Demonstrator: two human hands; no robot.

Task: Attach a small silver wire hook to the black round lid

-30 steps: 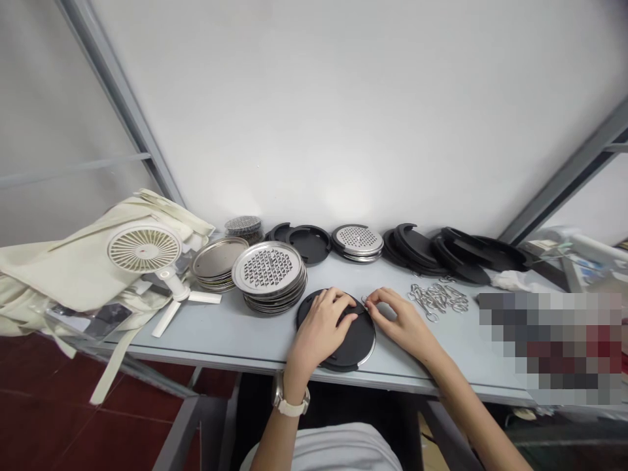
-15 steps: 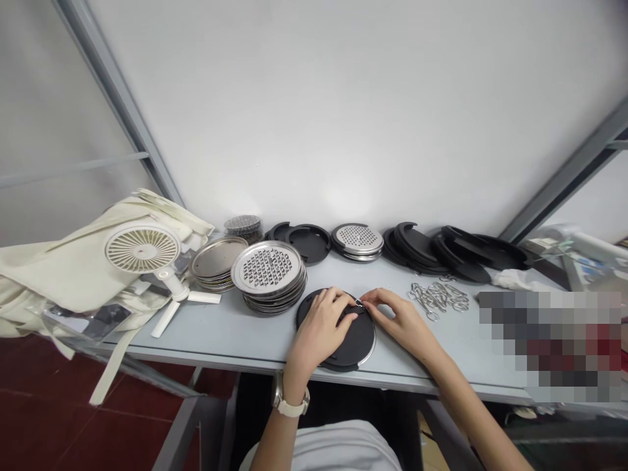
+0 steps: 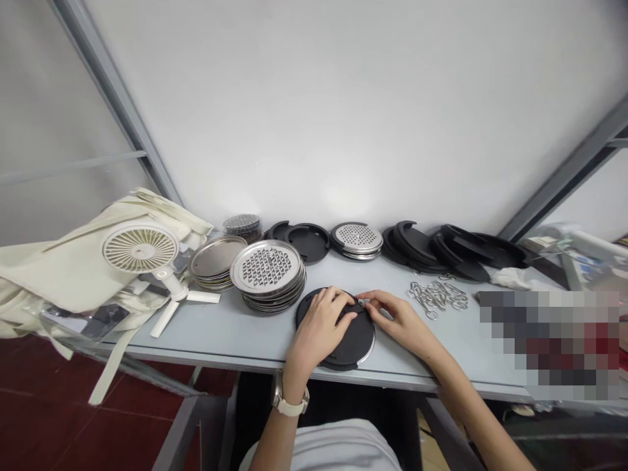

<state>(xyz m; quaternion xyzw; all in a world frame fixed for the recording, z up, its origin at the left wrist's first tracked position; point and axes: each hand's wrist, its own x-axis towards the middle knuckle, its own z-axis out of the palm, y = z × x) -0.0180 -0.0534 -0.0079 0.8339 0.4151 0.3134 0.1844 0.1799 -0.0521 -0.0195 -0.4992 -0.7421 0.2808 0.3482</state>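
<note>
My left hand (image 3: 321,330) lies over a round black disc (image 3: 357,347) with a thin metal rim, holding it on the table. A wristwatch (image 3: 289,399) with a pale strap sits on that wrist. My right hand (image 3: 395,320) comes in from the right, its fingertips pinching a small metal clip (image 3: 362,303) at the disc's upper middle. The clip's lower part is hidden by my fingers. Just right of this hand lies a tangled heap of metal hook links (image 3: 436,296).
Along the back of the grey table (image 3: 210,337) stand perforated steel disc stacks (image 3: 267,275) and black ring-shaped parts (image 3: 415,245). At the left, a white fan (image 3: 140,247) lies on a cream cloth bag (image 3: 63,275). A pixelated patch covers the table's right end.
The small metal clip sits slightly left of its place a second ago, still at my right fingertips. My left hand and the black disc have barely moved.
</note>
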